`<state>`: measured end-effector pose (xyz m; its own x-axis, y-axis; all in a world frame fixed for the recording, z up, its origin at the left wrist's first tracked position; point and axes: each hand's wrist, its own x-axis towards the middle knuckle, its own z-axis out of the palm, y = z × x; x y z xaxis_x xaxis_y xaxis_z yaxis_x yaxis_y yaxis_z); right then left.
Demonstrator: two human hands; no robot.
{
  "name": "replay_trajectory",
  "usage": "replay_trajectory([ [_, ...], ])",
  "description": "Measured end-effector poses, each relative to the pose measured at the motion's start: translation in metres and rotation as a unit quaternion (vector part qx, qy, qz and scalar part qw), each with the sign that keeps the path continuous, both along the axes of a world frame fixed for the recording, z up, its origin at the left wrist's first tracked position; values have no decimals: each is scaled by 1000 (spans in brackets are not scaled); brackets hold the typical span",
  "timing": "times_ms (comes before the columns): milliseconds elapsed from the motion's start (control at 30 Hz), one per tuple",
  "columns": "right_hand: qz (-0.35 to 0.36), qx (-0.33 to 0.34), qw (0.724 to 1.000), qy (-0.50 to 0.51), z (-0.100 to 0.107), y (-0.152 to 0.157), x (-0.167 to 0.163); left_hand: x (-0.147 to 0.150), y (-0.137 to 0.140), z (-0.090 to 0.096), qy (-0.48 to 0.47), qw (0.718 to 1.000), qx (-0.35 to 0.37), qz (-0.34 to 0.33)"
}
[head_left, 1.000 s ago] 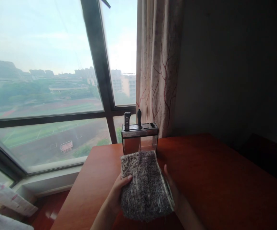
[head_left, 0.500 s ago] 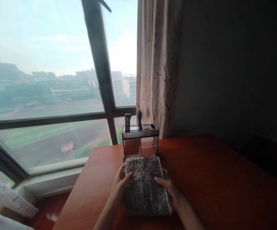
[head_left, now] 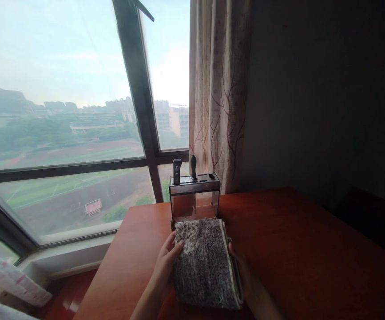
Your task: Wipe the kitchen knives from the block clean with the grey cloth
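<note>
Head cam: L hand (head_left: 164, 263) grips folded gry cloth (head_left: 204, 266); R hand (head_left: 244, 272) at its edge, can't tell grip.

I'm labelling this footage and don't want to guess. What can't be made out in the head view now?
In the head view:
Right hand: most fingers hidden by the shaggy grey cloth.
Left hand: fingertips hidden behind the cloth.
Cloth: its back faces away.
Clear-sided holder: lower front edge covered by the cloth.
Forearms: cut off by the bottom edge.
</note>
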<state>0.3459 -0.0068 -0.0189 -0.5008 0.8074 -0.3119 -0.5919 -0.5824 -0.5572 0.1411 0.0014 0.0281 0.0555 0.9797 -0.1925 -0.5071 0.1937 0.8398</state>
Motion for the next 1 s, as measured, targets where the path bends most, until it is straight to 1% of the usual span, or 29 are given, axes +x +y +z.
replay_trajectory([
  [133,-4,19,1000,6,-2,0,1,0,-1,3,8,1000,-3,5],
  [233,-4,36,999,6,-4,1,4,-3,0,1,15,1000,-1,1],
  [400,37,44,998,-33,-1,0,2,-7,4,-3,36,999,10,-15],
  [500,8,47,998,-32,3,-1,-4,-6,5,-4,48,999,17,-12],
  [567,-12,39,999,-19,4,0,-8,-7,6,-5,47,999,18,-10],
  [700,8,-32,999,8,3,3,-11,-14,17,-2,61,998,26,19],
  [767,0,-56,998,24,1,6,-10,-21,26,5,90,993,51,55],
  [833,-23,-67,997,37,0,8,-9,-29,38,17,130,983,83,103],
  [933,-60,-80,994,42,0,10,-10,-39,62,43,189,957,150,159],
  [1000,-70,-84,993,37,-2,11,-11,-42,80,63,220,937,210,174],
])
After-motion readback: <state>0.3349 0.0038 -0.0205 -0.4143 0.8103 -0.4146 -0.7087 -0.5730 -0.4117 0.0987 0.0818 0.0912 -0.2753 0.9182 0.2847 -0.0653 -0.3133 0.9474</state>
